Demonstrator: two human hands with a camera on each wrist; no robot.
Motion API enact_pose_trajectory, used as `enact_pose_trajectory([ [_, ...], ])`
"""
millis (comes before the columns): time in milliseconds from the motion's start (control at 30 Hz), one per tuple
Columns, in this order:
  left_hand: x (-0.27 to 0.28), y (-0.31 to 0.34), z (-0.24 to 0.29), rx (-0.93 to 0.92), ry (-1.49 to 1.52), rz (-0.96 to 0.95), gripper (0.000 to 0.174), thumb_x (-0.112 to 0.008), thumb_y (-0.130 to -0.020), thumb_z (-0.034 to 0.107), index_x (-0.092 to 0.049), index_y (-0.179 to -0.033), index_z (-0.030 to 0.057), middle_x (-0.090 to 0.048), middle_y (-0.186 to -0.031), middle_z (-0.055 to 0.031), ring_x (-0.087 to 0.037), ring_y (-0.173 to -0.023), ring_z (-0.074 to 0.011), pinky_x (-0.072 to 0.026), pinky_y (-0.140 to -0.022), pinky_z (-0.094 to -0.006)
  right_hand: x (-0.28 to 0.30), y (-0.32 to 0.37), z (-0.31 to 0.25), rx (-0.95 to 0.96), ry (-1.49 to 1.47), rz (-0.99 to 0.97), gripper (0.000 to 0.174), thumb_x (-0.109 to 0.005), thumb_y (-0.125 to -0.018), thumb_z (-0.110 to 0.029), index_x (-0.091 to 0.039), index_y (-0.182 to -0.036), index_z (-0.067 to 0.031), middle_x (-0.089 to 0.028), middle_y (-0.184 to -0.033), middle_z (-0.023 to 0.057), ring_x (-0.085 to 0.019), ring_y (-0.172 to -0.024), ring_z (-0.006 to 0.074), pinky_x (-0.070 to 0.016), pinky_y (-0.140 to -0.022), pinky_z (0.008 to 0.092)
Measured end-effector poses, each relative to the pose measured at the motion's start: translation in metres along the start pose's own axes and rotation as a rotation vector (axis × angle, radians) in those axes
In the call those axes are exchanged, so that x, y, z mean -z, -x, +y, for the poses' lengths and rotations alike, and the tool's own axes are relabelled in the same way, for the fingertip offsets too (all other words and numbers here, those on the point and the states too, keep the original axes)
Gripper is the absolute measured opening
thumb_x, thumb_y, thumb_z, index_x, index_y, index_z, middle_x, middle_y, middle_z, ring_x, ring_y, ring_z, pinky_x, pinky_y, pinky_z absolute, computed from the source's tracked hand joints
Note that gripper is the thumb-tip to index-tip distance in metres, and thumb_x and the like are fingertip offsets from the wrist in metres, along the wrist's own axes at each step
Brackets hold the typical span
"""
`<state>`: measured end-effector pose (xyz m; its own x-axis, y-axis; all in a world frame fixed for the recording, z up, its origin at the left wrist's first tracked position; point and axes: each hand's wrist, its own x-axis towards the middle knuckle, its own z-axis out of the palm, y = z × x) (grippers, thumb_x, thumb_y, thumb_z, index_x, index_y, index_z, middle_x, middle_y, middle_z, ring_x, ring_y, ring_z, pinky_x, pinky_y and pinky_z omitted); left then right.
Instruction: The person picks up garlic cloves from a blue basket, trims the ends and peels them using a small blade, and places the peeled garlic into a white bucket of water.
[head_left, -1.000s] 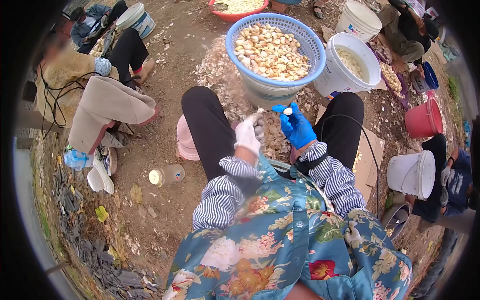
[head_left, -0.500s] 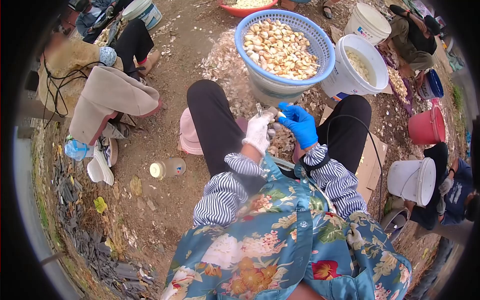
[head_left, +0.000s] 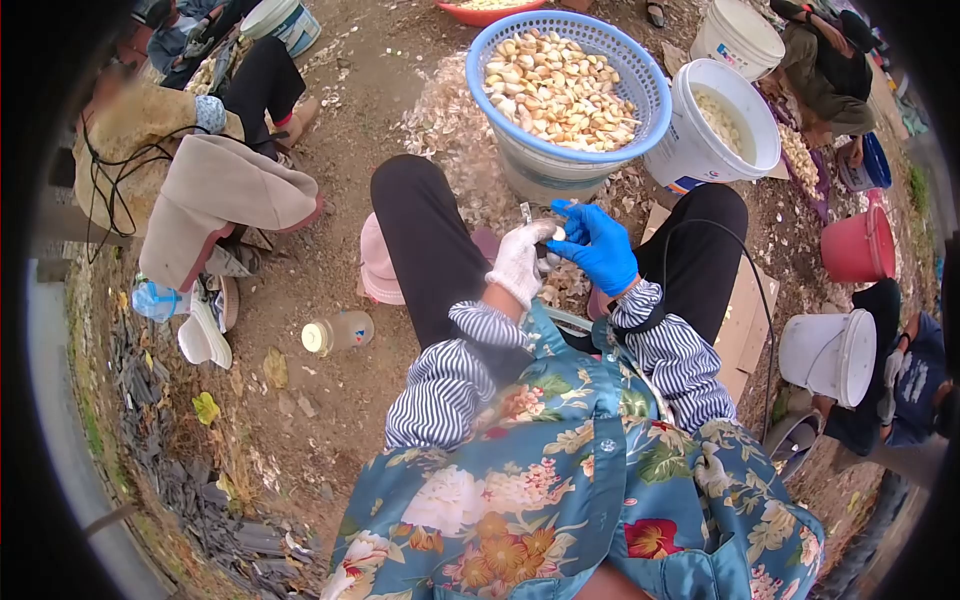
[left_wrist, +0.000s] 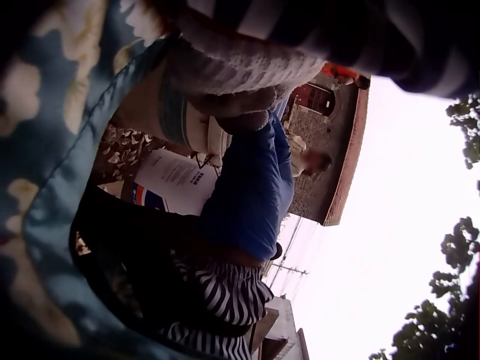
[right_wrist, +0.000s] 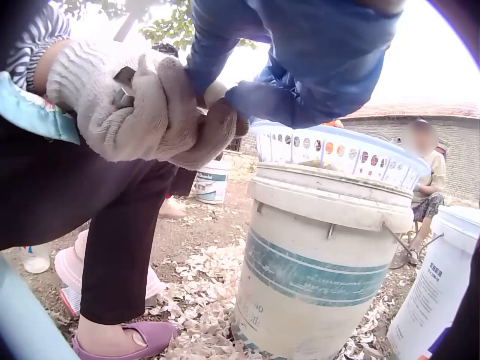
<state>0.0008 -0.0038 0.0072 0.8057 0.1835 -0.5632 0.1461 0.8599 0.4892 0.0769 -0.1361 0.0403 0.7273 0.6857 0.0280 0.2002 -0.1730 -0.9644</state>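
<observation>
My left hand [head_left: 518, 265], in a white knit glove, curls its fingers round a small knife [head_left: 526, 212], whose silver metal shows above the glove. In a blue glove, my right hand [head_left: 603, 252] pinches a pale garlic clove [right_wrist: 215, 94] between thumb and finger. Both hands meet over my lap, the clove right at the left fingertips. Just beyond them, a blue basket [head_left: 482, 92] heaped with unpeeled garlic cloves [head_left: 560, 90] sits on a white bucket [right_wrist: 315, 225]. In the left wrist view the white glove partly hides the blue one.
A white bucket of peeled cloves in liquid [head_left: 765, 135] stands right of the basket. Garlic skins [head_left: 450, 130] litter the ground. A lidded bottle [head_left: 340, 332] lies at left, near a pink hat [head_left: 380, 265]. A black cable [head_left: 745, 250] crosses my right knee. Other people sit around.
One second ago my hands were apart, the right holding a white clove. They have since come together, the right hand moving in to the left fingertips with a clove.
</observation>
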Motion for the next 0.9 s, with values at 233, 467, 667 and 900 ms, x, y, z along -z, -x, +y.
enact_pose_trajectory([
  [233,-0.002,0.000,0.001,0.006,0.007,-0.052,0.011,-0.054,-0.088,0.010,-0.056,-0.096,0.0025,-0.059,-0.082,-0.0077,-0.055,-0.059,-0.0145,-0.0365,-0.042,-0.0185,0.006,-0.001,0.017,-0.047,-0.352,0.002,0.047,-0.067,-0.077,0.006,-0.057,-0.122,-0.0023,-0.063,-0.094,-0.0003,-0.052,-0.075,0.0045,-0.0470,-0.072,0.0211],
  [467,-0.005,-0.002,0.002,0.043,0.130,-0.087,0.019,-0.048,-0.092,0.012,-0.057,-0.101,-0.0031,-0.060,-0.086,-0.0112,-0.058,-0.066,-0.0175,-0.0436,-0.047,-0.0193,0.008,-0.004,0.026,-0.074,-0.435,0.197,0.038,-0.061,-0.079,0.008,-0.060,-0.116,-0.0013,-0.064,-0.094,0.0016,-0.056,-0.080,0.0078,-0.0483,-0.077,0.0228],
  [667,-0.003,-0.001,0.000,-0.024,0.160,-0.123,0.026,-0.048,-0.095,0.021,-0.056,-0.101,-0.0031,-0.061,-0.095,-0.0151,-0.064,-0.082,-0.0229,-0.0544,-0.060,-0.0235,0.020,-0.006,0.054,-0.034,-0.115,0.258,0.050,-0.066,-0.077,-0.002,-0.057,-0.125,-0.0102,-0.053,-0.119,0.0076,-0.058,-0.095,0.0176,-0.0505,-0.082,0.0290],
  [900,0.007,-0.015,-0.004,-0.030,0.223,-0.124,0.024,-0.057,-0.089,0.017,-0.055,-0.105,-0.0011,-0.053,-0.083,-0.0067,-0.046,-0.060,-0.0101,-0.0338,-0.044,-0.0182,0.036,-0.033,0.007,0.066,-0.012,0.276,0.050,-0.063,-0.078,0.001,-0.056,-0.126,-0.0104,-0.056,-0.114,0.0064,-0.057,-0.094,0.0169,-0.0499,-0.082,0.0288],
])
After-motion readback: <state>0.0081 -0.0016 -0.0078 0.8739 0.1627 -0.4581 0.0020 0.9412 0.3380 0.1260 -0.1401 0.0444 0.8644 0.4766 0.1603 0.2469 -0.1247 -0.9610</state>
